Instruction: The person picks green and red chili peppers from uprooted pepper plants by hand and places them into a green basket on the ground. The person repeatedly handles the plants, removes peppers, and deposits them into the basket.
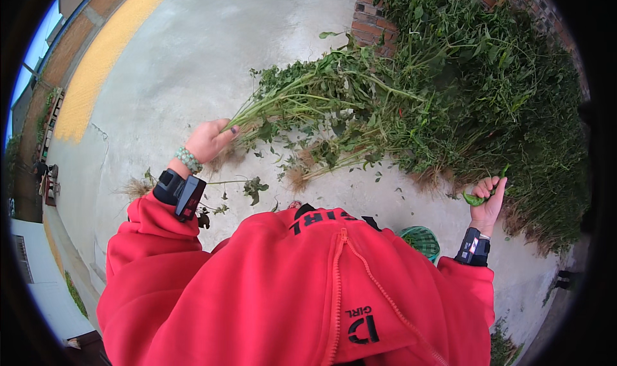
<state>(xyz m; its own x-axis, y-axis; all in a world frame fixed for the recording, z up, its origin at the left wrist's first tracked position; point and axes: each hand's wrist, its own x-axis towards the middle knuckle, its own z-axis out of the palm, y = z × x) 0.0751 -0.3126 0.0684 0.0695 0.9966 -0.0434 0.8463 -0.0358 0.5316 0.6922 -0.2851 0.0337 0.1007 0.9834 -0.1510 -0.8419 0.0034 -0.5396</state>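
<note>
My left hand (205,141) is closed around the stems of an uprooted pepper plant (289,99), near its root end. The plant's leafy top stretches away to the right, toward a large heap of similar plants (475,89). Off to the right, my right hand (490,196) has its fingers curled around a green pepper (474,200), whose curved lower part sticks out below the fingers. More green shows above that hand, perhaps another pepper. Below and left of it stands a green plastic basket (421,239), partly covered by my red jacket; a little green lies inside.
The heap leans against a brick wall (375,19). Loose pulled plants with dry roots (297,176) and scattered leaves (256,189) lie on the concrete floor (193,57). A broad strip of yellow grain (112,51) is spread at the far left.
</note>
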